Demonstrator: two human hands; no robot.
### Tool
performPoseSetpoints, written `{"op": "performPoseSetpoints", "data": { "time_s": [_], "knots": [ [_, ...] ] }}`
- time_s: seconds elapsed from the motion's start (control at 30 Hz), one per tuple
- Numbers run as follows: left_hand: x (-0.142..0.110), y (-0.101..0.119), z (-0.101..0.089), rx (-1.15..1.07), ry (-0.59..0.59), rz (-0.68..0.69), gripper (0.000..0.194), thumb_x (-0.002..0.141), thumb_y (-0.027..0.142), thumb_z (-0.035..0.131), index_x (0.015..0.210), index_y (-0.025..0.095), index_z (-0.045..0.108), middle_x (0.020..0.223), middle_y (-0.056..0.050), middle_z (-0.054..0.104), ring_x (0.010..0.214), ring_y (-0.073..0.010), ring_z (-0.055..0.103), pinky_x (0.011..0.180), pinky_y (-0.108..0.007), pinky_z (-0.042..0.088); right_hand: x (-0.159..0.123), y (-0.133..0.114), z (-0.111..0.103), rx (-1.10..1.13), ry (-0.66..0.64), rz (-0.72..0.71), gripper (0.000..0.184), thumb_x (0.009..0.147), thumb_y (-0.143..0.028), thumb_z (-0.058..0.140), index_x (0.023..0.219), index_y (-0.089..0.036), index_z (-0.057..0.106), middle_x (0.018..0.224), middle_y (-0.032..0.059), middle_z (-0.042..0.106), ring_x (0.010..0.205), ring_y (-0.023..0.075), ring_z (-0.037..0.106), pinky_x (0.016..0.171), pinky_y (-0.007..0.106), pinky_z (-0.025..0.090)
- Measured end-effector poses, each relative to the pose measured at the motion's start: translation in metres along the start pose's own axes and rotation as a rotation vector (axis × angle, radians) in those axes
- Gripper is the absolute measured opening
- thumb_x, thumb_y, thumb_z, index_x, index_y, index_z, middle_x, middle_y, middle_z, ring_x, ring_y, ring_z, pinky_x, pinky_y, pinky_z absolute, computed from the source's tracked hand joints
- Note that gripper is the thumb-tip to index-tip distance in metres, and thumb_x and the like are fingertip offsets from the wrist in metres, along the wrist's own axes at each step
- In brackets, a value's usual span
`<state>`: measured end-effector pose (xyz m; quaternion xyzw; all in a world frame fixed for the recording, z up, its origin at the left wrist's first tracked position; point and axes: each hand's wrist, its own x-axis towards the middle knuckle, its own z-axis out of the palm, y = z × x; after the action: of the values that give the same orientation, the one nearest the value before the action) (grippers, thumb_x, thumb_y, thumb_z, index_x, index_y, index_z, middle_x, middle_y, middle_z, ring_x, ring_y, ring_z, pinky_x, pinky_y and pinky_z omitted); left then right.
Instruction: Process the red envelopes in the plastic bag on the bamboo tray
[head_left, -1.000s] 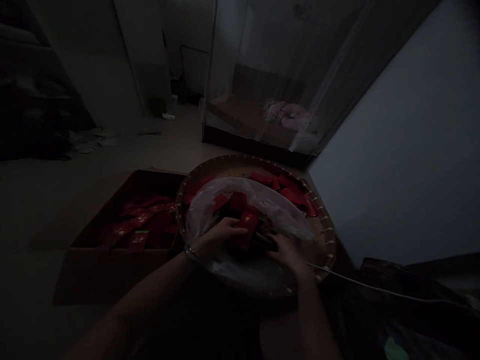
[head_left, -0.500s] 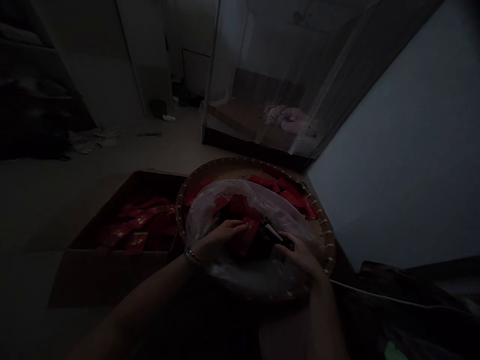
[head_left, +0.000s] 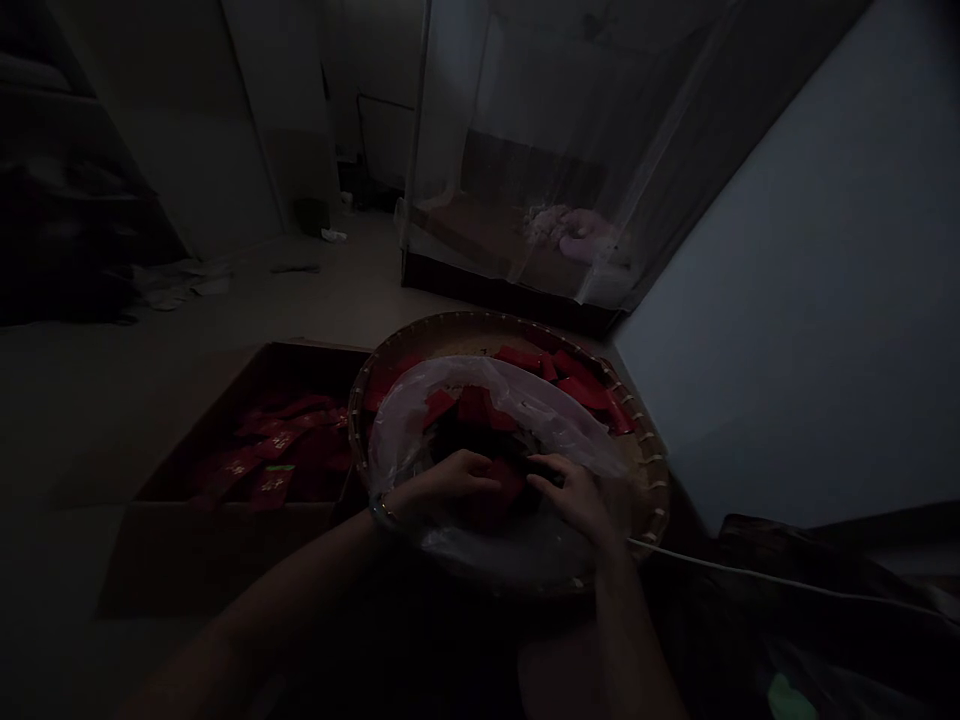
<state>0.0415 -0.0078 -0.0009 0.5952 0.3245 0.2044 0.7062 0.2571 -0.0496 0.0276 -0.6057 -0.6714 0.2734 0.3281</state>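
Observation:
Low in the dim view, my left hand (head_left: 457, 475) is closed on a red packet (head_left: 506, 485), its thumb and fingers at the packet's left side. My right hand (head_left: 574, 495) is bent in from the right, fingertips at the packet's right edge. Dark shadow fills the gap between its thumb and forefinger, so what it holds is unclear. Both hands are over a clear plastic bag (head_left: 502, 375) spread open in a round woven bamboo tray (head_left: 656, 470). More red packets (head_left: 472, 408) lie at the back of the bag, around dark contents too dim to name.
Several red packets (head_left: 581, 390) lie along the tray's far right rim. To the left, an open cardboard box (head_left: 217, 535) holds many red packets with gold print (head_left: 274, 440). A white cord (head_left: 750, 572) runs off right. Behind stand a netted bed frame (head_left: 517, 295) and a pale wall (head_left: 795, 300).
My right hand has moved left and up to the packet. The dark thing with a pale edge beside it no longer shows. The red packet in my left hand is lower and flatter.

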Motion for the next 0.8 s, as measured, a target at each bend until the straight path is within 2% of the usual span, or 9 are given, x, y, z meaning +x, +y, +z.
{"op": "performPoseSetpoints", "data": {
  "time_s": [0.1,0.2,0.33,0.47,0.57,0.63,0.67,0.73,0.8],
  "knots": [
    [-0.002,0.001,-0.002,0.056,-0.033,-0.015,0.038,0.066,0.041,0.070,0.088,0.010,0.067,0.068,0.000,0.062,0.057,-0.0112,0.054,0.054,-0.020,0.041,-0.001,0.003,-0.002,0.025,0.022,0.034,0.029,0.073,-0.036,0.061,0.097,-0.022,0.069,0.103,0.0071,0.068,0.097,0.0231,0.061,0.086,0.037,0.047],
    [-0.002,-0.002,-0.005,0.113,-0.045,-0.028,0.035,0.066,0.037,0.069,0.087,0.010,0.068,0.069,-0.001,0.063,0.058,-0.0118,0.055,0.054,-0.020,0.041,-0.002,0.006,-0.006,0.059,-0.031,0.061,0.034,0.070,-0.038,0.064,0.099,-0.021,0.069,0.104,0.0072,0.069,0.099,0.0242,0.062,0.086,0.038,0.048],
    [-0.001,-0.006,-0.007,0.103,-0.005,0.000,0.032,0.067,0.035,0.068,0.086,0.010,0.067,0.069,-0.001,0.062,0.058,-0.0116,0.056,0.053,-0.020,0.041,-0.006,0.017,-0.017,0.092,-0.062,0.125,0.044,0.065,-0.041,0.067,0.105,-0.022,0.067,0.107,0.0076,0.068,0.097,0.0262,0.063,0.082,0.038,0.051],
    [0.001,0.000,-0.008,-0.019,0.174,0.075,0.029,0.065,0.034,0.070,0.081,0.010,0.065,0.069,-0.001,0.062,0.058,-0.0106,0.053,0.053,-0.020,0.041,-0.010,0.035,-0.028,0.080,-0.009,0.204,0.047,0.063,-0.044,0.067,0.105,-0.022,0.067,0.102,0.0079,0.070,0.093,0.0280,0.065,0.079,0.039,0.052],
    [-0.001,0.012,-0.013,-0.272,0.424,0.257,0.034,0.064,0.037,0.073,0.085,0.013,0.064,0.075,-0.002,0.062,0.061,-0.0116,0.053,0.054,-0.021,0.042,-0.012,0.043,-0.026,0.034,-0.056,0.257,0.051,0.061,-0.044,0.068,0.105,-0.020,0.067,0.094,0.0078,0.072,0.085,0.0283,0.067,0.072,0.039,0.054],
    [-0.005,0.021,-0.020,-0.568,0.689,0.462,0.037,0.071,0.047,0.066,0.090,0.016,0.063,0.080,-0.006,0.063,0.062,-0.0135,0.053,0.053,-0.023,0.042,-0.012,0.046,-0.018,-0.005,-0.082,0.266,0.050,0.061,-0.042,0.069,0.104,-0.018,0.068,0.094,0.0084,0.072,0.085,0.0286,0.067,0.072,0.039,0.054],
    [-0.008,0.025,-0.024,-0.610,0.747,0.513,0.041,0.078,0.054,0.055,0.099,0.019,0.061,0.089,-0.008,0.064,0.064,-0.0133,0.053,0.053,-0.023,0.042,-0.011,0.047,-0.014,-0.023,-0.081,0.258,0.048,0.061,-0.041,0.069,0.103,-0.018,0.068,0.095,0.0090,0.072,0.087,0.0290,0.066,0.074,0.039,0.053],
    [-0.012,0.029,-0.030,-0.660,0.800,0.576,0.052,0.085,0.063,0.034,0.113,0.024,0.053,0.108,-0.008,0.061,0.065,-0.0107,0.052,0.053,-0.022,0.041,-0.008,0.049,-0.006,-0.046,-0.067,0.234,0.045,0.063,-0.039,0.068,0.101,-0.017,0.068,0.098,0.0100,0.071,0.090,0.0294,0.066,0.078,0.041,0.052],
    [-0.012,0.030,-0.030,-0.662,0.808,0.604,0.057,0.085,0.064,0.033,0.121,0.023,0.048,0.112,-0.010,0.060,0.060,-0.0084,0.052,0.050,-0.021,0.038,-0.006,0.051,-0.002,-0.055,-0.063,0.210,0.043,0.065,-0.037,0.066,0.103,-0.016,0.068,0.101,0.0106,0.070,0.092,0.0291,0.065,0.081,0.042,0.050]
  ]
}}
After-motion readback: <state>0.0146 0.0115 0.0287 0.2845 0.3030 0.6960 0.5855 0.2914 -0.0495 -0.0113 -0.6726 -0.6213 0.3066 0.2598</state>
